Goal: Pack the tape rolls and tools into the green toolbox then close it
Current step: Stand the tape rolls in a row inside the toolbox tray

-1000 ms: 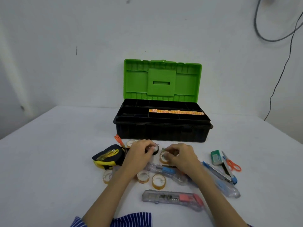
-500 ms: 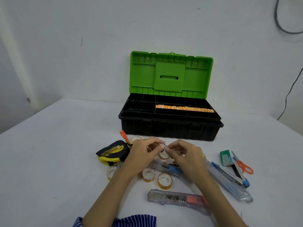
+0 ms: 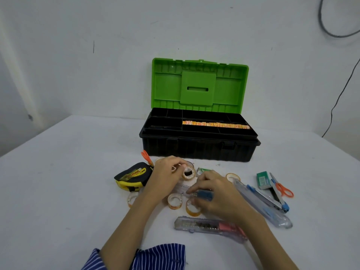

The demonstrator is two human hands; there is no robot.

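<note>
Upper centre of the frame: green toolbox (image 3: 198, 149), lid (image 3: 198, 84) standing upright and open, black tray inside split into compartments, an orange-patterned strip (image 3: 215, 124) lying along one of the middle compartments. Below it, centre of the frame, left hand (image 3: 165, 176) with fingers curled, pinching a tape roll (image 3: 188, 173) raised just off the white surface (image 3: 58, 182) (a second, smaller roll seems caught between the same fingers, hard to tell). Lower and to the right, right hand (image 3: 216, 195) palm down, fingertips curled onto a clear knife with a blue slider (image 3: 202, 194), seemingly holding it (grip partly hidden by the hand itself). Loose tape rolls around the hands: one at centre (image 3: 174, 200), one just beside it to the right (image 3: 191, 209), one left of the forearm (image 3: 132, 198), one right of the right hand (image 3: 232, 177). Left of centre, a black and yellow tape measure (image 3: 132, 176), an orange handle (image 3: 145, 155) poking out above it. Bottom centre, a clear utility knife with a pink slider (image 3: 210, 227). Right of centre, a long clear cutter (image 3: 263, 205), a blue-tipped tool (image 3: 272, 200) lying on it, a green box (image 3: 263, 180) and orange-handled scissors (image 3: 282, 189) touching side by side. A small green packet (image 3: 203, 170) just above the right hand. Striped blue sleeve (image 3: 155, 256) at the bottom edge.
</note>
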